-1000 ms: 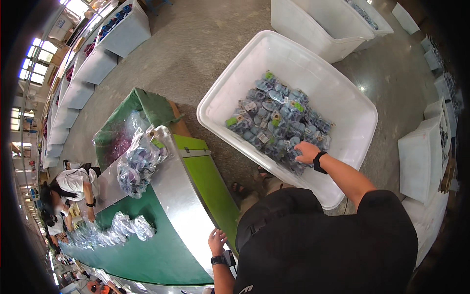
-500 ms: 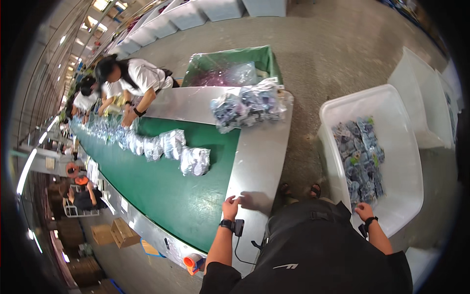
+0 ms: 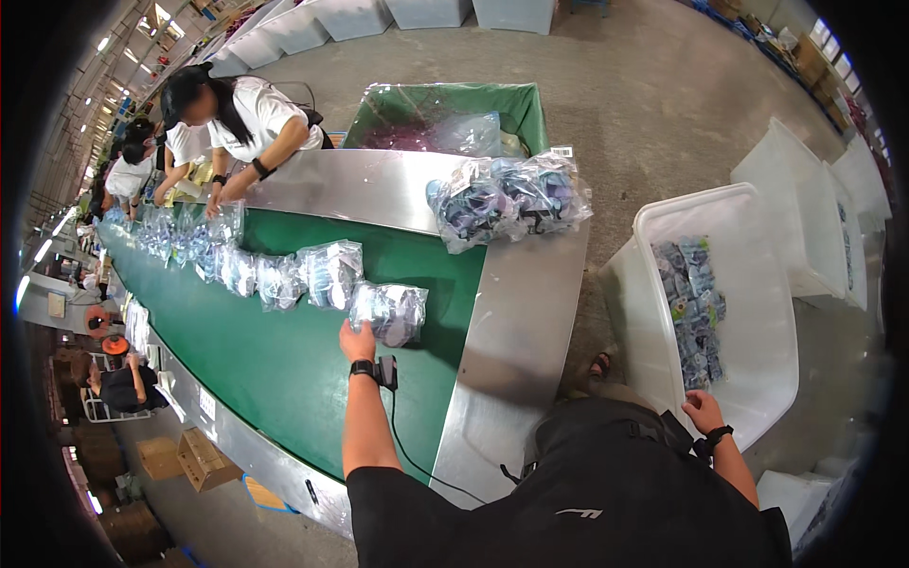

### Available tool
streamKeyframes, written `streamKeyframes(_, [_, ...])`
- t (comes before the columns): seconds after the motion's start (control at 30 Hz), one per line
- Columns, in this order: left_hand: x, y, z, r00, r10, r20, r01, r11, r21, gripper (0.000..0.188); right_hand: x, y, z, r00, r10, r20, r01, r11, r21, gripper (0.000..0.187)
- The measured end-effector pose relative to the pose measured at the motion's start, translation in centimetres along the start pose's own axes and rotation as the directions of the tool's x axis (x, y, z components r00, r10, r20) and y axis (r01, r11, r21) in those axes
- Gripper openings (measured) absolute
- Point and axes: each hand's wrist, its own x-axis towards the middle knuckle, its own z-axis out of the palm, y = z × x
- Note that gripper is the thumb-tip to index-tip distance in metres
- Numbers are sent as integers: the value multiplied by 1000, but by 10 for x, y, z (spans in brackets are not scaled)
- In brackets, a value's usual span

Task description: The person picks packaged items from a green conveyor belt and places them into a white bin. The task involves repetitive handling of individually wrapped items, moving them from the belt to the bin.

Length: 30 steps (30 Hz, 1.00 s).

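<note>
My left hand (image 3: 358, 342) reaches over the green conveyor belt and meets the near left corner of a clear plastic bag (image 3: 396, 310) of bluish-grey items. Its fingers look slightly apart, with no firm grip visible. My right hand (image 3: 703, 412) rests with curled fingers on the near left rim of a large white bin (image 3: 769, 369). Inside that bin lie several rows of small packed bluish items (image 3: 696, 312). Beyond the nearest bag, more clear bags (image 3: 329, 273) line the belt toward the far left.
Stacked clear bags (image 3: 507, 199) sit on the metal table's corner (image 3: 516, 312). A green-lined bin (image 3: 521, 109) stands behind it. Across the belt (image 3: 284, 379), a co-worker (image 3: 260, 118) handles bags. More white bins (image 3: 791, 208) stand at the right, and cardboard boxes (image 3: 204, 459) at the lower left.
My left hand has moved from the metal edge out over the belt to the nearest bag. My right hand stays by the bin rim. The view has shifted somewhat.
</note>
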Motion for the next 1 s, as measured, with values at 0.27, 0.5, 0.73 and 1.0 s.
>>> streamKeyframes(0.27, [-28,0,35,816,-236,527,431,857,-284,70,-20,-13,3,1000,15,5,-15,993,-115,38])
streamKeyframes(0.5, [-177,34,41,989,117,95,-18,719,-694,68,-18,27,5,992,100,75,-86,983,-161,39])
streamKeyframes(0.73, [-273,42,2,947,-97,307,296,639,-710,47,11,19,4,994,2,113,11,993,-114,37])
streamKeyframes(1.0, [-277,100,10,896,193,400,68,830,-554,108,45,-18,2,982,-62,178,69,997,-33,39])
